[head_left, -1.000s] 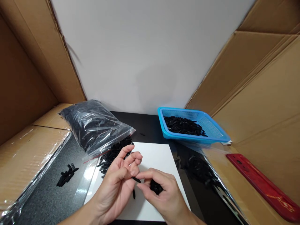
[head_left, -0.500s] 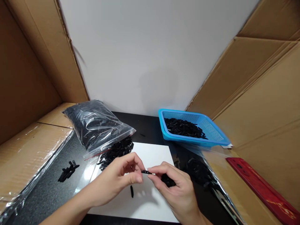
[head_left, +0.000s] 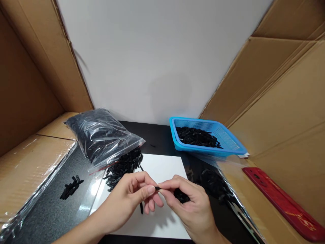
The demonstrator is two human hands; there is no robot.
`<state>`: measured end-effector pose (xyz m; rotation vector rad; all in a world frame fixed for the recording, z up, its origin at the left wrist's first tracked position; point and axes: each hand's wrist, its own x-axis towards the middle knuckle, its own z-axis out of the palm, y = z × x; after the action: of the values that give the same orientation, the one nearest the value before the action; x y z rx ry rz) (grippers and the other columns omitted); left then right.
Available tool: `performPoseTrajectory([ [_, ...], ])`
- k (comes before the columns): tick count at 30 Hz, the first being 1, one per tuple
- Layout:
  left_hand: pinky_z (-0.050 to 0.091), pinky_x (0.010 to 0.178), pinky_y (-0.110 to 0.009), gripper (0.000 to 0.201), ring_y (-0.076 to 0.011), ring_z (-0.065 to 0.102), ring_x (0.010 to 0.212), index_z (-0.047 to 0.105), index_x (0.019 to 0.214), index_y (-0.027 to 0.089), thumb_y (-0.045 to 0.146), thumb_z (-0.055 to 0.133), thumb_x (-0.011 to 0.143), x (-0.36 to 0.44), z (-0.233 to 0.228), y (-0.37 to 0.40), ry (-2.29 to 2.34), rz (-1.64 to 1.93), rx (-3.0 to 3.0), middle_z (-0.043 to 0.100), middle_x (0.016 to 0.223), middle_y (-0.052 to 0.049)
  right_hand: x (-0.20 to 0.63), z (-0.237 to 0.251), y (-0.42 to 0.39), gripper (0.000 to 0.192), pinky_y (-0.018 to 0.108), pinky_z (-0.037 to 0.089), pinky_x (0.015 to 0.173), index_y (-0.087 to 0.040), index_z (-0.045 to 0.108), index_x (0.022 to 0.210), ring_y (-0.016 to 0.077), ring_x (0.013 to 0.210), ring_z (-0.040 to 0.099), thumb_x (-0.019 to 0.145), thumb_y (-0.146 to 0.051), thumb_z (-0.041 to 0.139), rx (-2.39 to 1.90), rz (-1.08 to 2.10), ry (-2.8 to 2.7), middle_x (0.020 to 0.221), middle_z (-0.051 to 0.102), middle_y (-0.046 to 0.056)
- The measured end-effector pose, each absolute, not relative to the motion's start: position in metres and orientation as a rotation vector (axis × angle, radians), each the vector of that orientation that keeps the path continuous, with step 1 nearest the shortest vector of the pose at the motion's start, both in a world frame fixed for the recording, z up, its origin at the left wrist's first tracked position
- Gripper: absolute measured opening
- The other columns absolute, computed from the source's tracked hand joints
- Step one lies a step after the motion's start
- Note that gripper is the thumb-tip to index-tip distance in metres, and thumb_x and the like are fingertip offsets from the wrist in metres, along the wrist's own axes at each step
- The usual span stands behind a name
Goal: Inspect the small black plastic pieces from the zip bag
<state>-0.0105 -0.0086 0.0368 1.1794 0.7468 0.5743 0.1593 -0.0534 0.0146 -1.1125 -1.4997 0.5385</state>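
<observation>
Both hands meet over the flat white sheet (head_left: pixel 162 169), a smooth matte rectangle lying on the glossy black desk (head_left: pixel 157 135). The left hand (head_left: pixel 127 203) and the right hand (head_left: pixel 193 206) each pinch 1 end of a short, slim black plastic piece (head_left: pixel 157 188) between thumb and forefinger, so it sits at the middle of the sheet, held just above it; the fingers of both hands are clenched on it, and the right palm also cups a small dark clump of pieces (head_left: pixel 180 196). 1 more loose black piece (head_left: pixel 141 208) lies on the sheet under the left fingers. At 11 o'clock from the hands, a crinkled clear plastic bag (head_left: pixel 101 135) with a red zip strip bulges with the same black pieces, and a spilled heap (head_left: pixel 124 164) spreads from its mouth onto the sheet's far left corner. At 9 o'clock, well apart, a small cluster of black pieces (head_left: pixel 69 188) rests on the desk. At 1 o'clock stands 1 blue plastic mesh basket (head_left: pixel 228 140), rectangular and shallow, holding a layer of black pieces. At 3 o'clock, a second clear bag (head_left: pixel 218 184) lies flat and shiny, and beyond it 1 long red glossy bar (head_left: pixel 284 203) rests on cardboard. Brown corrugated cardboard walls (head_left: pixel 279 101) flank both sides.
</observation>
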Motion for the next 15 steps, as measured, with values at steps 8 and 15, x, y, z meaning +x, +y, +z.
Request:
performPoseTrajectory([
  [8, 0.046, 0.065, -0.025, 0.026, -0.0118, 0.058, 0.062, 0.065, 0.082, 0.015, 0.038, 0.058, 0.091, -0.0125, 0.0393, -0.0114, 0.712, 0.579, 1.17, 0.071, 0.074, -0.005, 0.1605, 0.0155, -0.0534, 0.012, 0.02, 0.047, 0.048, -0.02, 0.073, 0.075, 0.0128, 0.049, 0.061, 0.078, -0.009, 0.069, -1.099, 0.558, -1.447, 0.058, 0.068, -0.001],
  [15, 0.046, 0.075, -0.027, 0.025, -0.0157, 0.062, 0.076, 0.059, 0.099, 0.02, 0.043, 0.051, 0.094, -0.013, 0.0333, -0.0103, 0.811, 0.69, 1.343, 0.071, 0.076, -0.002, 0.1614, 0.0139, -0.0535, 0.009, 0.019, 0.051, 0.054, -0.02, 0.073, 0.078, 0.0135, 0.055, 0.066, 0.08, -0.012, 0.069, -1.111, 0.578, -1.449, 0.064, 0.071, -0.001],
])
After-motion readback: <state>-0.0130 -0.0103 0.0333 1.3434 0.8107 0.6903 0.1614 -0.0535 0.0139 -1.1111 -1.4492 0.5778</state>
